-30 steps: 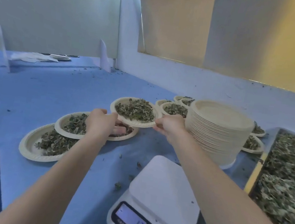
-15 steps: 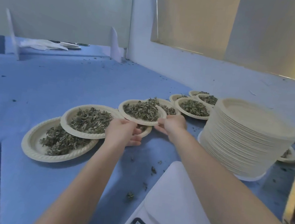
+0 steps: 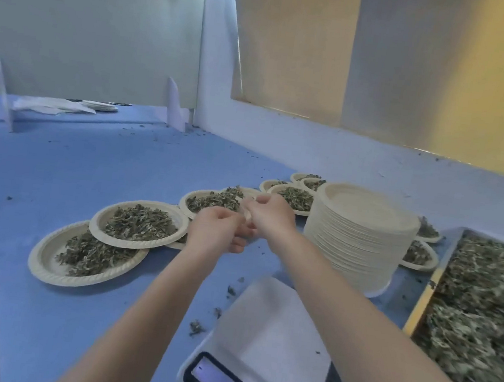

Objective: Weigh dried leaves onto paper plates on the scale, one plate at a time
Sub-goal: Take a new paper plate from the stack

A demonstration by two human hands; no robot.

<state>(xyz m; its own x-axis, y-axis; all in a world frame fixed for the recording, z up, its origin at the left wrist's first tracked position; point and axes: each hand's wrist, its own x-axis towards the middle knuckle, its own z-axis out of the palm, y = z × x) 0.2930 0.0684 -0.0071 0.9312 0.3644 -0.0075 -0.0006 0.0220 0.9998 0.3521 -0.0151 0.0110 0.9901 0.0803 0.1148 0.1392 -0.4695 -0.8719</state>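
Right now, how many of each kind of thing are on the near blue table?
Plates with leaves: 11, some half hidden
Stack of empty plates: 1
Scale: 1
Tray of loose leaves: 1
Total: 14

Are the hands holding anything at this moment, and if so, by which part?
Both hands, left and right, hold the near rim of the filled paper plate just set in the row, fingers curled at its edge. The exact contact is blurred.
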